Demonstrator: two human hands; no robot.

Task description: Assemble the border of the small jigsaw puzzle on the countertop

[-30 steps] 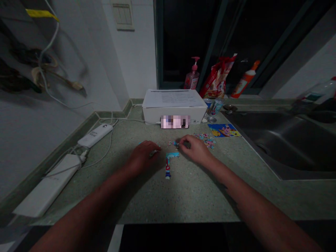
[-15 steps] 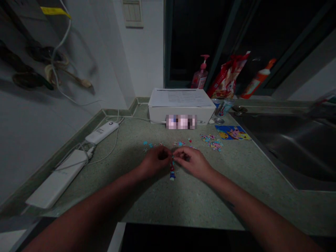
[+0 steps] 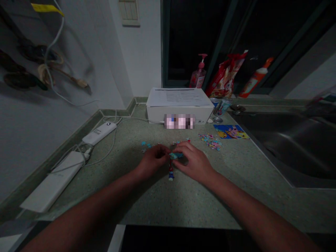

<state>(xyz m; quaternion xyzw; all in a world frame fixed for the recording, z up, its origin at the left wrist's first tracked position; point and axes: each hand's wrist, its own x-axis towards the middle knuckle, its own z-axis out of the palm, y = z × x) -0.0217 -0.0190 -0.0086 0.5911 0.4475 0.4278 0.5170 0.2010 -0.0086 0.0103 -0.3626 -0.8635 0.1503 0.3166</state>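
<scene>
My left hand (image 3: 153, 161) and my right hand (image 3: 193, 162) meet over a narrow strip of joined jigsaw pieces (image 3: 171, 171) on the speckled green countertop (image 3: 147, 199). The fingers of my right hand press on a blue puzzle piece (image 3: 176, 155) at the strip's top. My left fingertips sit against the strip's upper left side, and their grip is too dark to make out. The hands hide the strip's upper part. Small loose pieces (image 3: 210, 141) lie in a heap to the right, and a few blue ones (image 3: 145, 144) lie to the left.
A white box (image 3: 178, 115) topped with printed paper stands behind the hands, with a blurred object leaning on it. A colourful picture card (image 3: 231, 132) lies near the steel sink (image 3: 283, 147). A white power strip (image 3: 52, 182) and cables run along the left wall.
My hands have moved closer together over the strip. The blue section now shows between them, under my right fingers. The view has shifted slightly.
</scene>
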